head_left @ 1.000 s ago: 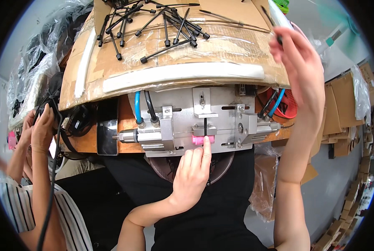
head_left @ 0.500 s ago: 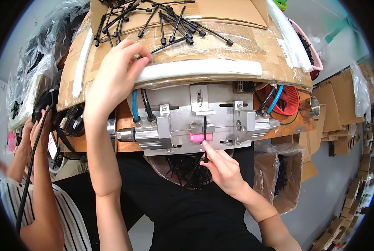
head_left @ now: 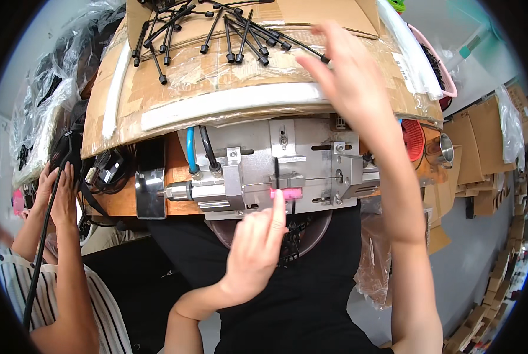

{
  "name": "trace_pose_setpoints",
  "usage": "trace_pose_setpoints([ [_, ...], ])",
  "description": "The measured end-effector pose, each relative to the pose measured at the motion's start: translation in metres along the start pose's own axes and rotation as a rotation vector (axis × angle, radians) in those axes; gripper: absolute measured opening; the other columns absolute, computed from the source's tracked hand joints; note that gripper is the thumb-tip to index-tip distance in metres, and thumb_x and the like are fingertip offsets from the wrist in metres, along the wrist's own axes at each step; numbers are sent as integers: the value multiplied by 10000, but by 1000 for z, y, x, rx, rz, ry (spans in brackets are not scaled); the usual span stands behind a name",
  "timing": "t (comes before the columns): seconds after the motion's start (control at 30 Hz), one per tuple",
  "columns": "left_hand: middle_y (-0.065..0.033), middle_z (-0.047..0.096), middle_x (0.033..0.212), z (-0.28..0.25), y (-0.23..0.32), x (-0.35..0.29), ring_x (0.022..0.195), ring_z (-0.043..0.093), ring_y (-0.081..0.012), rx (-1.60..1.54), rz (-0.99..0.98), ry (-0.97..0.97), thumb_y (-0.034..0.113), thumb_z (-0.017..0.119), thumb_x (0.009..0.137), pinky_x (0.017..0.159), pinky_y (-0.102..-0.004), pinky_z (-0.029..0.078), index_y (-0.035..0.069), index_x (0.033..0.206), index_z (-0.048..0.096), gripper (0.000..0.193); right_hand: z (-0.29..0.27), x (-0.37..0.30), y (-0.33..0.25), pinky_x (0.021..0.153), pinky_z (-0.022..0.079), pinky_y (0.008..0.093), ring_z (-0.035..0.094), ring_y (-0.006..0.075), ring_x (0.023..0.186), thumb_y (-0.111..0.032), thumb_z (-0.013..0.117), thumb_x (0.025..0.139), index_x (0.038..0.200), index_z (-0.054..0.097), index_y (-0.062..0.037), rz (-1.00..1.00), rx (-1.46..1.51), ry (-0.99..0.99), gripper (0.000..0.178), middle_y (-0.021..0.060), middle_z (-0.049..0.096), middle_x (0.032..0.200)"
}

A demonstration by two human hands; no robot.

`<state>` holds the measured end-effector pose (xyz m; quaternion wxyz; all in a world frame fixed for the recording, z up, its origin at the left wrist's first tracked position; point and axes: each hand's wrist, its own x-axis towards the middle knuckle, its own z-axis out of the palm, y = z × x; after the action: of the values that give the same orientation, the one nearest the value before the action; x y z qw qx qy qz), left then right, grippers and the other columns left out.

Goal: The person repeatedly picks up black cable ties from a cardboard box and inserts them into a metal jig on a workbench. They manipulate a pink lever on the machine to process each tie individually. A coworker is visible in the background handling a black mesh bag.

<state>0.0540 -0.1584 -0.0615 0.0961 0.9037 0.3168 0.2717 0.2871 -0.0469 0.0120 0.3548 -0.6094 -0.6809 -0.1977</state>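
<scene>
My left hand (head_left: 255, 245) is at the metal fixture (head_left: 255, 138), its index finger stretched along a slim black rod (head_left: 277, 168) and touching a pink block (head_left: 293, 193). The other fingers are curled, and the rod's lower end is hidden behind them. My right hand (head_left: 349, 71), smeared by motion, hangs over the cardboard (head_left: 216, 76) with thumb and fingers apart and nothing visible between them. Close to its thumb is the knobbed end of a black rod (head_left: 311, 52). Several similar rods (head_left: 240, 38) lie scattered to its left.
White padding (head_left: 234, 105) lines the cardboard's front edge. Blue hose (head_left: 190, 150) joins the fixture. A phone (head_left: 151, 192) lies to the left, and a bowl (head_left: 311, 233) with black pieces sits below. Red basket (head_left: 413, 141) and metal cup (head_left: 442, 150) stand right. A co-worker's hands (head_left: 66, 189) hold black cable.
My left hand has come down from the cardboard to the pink block. My right hand has left the block and moved up over the cardboard. Some loose rods have shifted.
</scene>
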Motion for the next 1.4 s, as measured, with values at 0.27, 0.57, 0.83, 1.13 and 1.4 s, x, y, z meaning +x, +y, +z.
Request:
trace_pose_setpoints([
  [0.27,-78,505,916,28,12,-6,851,519,-216,77,-54,-157,56,686,809,789,-342,440,-72,1390,432,647,-3,45,32,635,433,289,528,138,680,-129,653,890,1174,590,-41,219,137,-458,305,61,587,747],
  [0.57,-99,502,922,-11,-9,38,879,532,-227,-50,106,-125,53,648,740,794,-338,463,-52,1320,499,608,-51,-8,46,654,436,207,513,47,725,-122,662,892,1065,659,24,408,605,-61,226,-10,591,811],
  [0.83,-119,598,944,-51,-118,196,1013,549,-318,123,83,-4,26,681,792,896,-403,437,49,974,666,184,-34,15,61,804,494,444,634,382,892,-73,588,884,964,631,7,-190,43,-406,122,198,658,881],
  [1.13,-125,631,992,-38,-50,87,918,574,-284,-84,66,282,-84,644,766,825,-383,460,15,1046,637,298,-47,-7,51,708,577,269,673,108,898,-33,645,893,1136,647,16,234,619,-64,248,106,717,1034],
  [1.4,-96,504,957,21,12,-5,864,519,-224,59,2,-111,-27,592,727,834,-313,474,-115,1378,420,679,-84,-41,12,725,590,282,692,188,871,-42,625,935,1186,588,78,432,939,204,281,180,702,1001],
])
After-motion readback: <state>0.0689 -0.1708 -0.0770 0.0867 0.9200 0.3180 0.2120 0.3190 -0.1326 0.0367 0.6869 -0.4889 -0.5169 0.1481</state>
